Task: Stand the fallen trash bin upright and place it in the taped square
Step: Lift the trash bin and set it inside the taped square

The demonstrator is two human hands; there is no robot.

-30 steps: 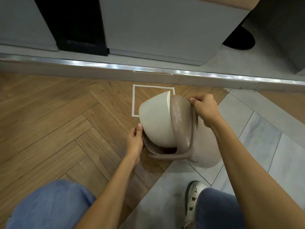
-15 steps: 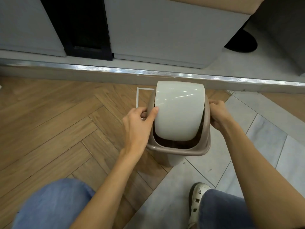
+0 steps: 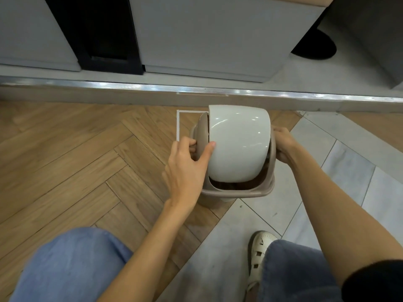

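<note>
From the head camera, looking down: you hold one trash bin [image 3: 236,191] upright between your two hands, just above the centre of the picture. It is smooth plastic, with a taupe-brown rounded body and collar. On top sits one glossy cream swing lid [image 3: 238,147], domed like a half-barrel, tipped so a dark gap shows at its 6 o'clock edge.

Your left hand [image 3: 185,168] is at the bin's 9 o'clock side. Its thumb presses against the lid's edge, and its fingers curl around the collar, gripping it. Your right hand [image 3: 282,144] is at the 3 o'clock side, closed around the collar's rim there, with the fingertips hidden behind the bin.

One taped square [image 3: 178,125] lies on the floor, made of thin white tape. Only its far-left corner and left side show, at 10 o'clock from the bin; the bin covers the rest. Whether the base sits fully inside the square cannot be seen.

The floor has two surfaces. Wood-look herringbone planks [image 3: 76,160] fill the left, and pale grey marbled tiles [image 3: 349,171] fill the right.

At 12 o'clock, one shiny metal strip [image 3: 130,87] runs across the picture, with flat grey cabinet fronts [image 3: 207,33] beyond it.

At 6 o'clock are your two knees in blue denim and one cream cut-out shoe [image 3: 259,256].
</note>
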